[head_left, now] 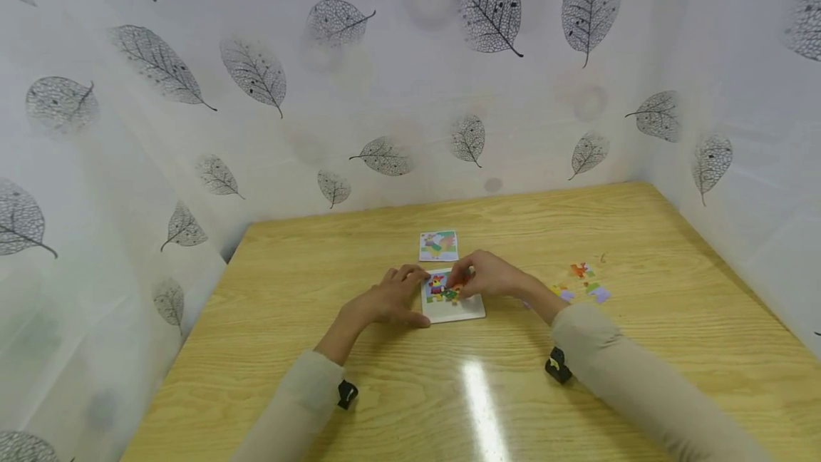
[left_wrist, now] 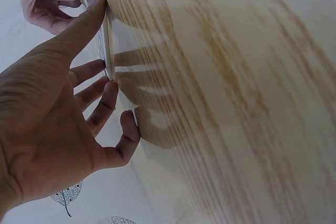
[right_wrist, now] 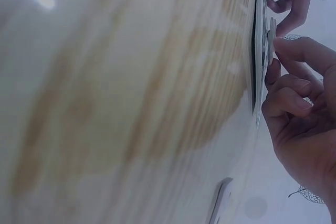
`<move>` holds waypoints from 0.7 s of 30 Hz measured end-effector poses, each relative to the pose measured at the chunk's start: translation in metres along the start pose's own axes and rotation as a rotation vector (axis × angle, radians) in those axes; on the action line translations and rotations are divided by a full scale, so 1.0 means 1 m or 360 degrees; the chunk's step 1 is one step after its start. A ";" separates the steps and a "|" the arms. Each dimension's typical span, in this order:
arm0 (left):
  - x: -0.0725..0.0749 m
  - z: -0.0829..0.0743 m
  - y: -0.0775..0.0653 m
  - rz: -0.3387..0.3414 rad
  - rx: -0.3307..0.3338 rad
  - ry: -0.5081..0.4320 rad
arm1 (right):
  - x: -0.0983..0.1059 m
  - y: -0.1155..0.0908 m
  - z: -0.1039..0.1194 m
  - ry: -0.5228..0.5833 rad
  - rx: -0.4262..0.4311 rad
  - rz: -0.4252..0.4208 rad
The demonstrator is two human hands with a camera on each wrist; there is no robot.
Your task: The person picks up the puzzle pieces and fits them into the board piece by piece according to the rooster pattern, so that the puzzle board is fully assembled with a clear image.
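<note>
White square puzzle tray, partly filled, lies on yellow wood-grain desk, left hand spread along its edge, right hand pinching thin flat jigsaw piece at it: seemingly the fitting step, next move calling for careful edge alignment.

Dark leaves pattern the white sheeting; the table is yellow wood-grain, the sleeves beige, the puzzle tray off-white.
</note>
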State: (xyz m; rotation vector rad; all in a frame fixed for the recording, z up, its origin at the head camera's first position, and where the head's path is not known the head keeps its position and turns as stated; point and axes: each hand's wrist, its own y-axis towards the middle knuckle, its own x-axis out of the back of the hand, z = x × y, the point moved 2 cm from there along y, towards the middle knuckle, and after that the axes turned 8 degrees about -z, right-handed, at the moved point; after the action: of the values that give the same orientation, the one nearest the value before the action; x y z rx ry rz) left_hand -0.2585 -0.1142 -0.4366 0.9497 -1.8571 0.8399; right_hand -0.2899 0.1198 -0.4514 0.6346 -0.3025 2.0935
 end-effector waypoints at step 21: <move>-0.008 0.010 0.005 0.0009 -0.0034 0.0022 | -0.006 0.003 0.005 -0.0103 -0.0059 -0.0036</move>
State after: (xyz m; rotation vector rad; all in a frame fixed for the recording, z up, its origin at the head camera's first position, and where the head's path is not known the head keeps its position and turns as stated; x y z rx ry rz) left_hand -0.2643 -0.1179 -0.4486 0.9237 -1.8539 0.8266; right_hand -0.2879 0.1113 -0.4502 0.6813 -0.3683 2.0437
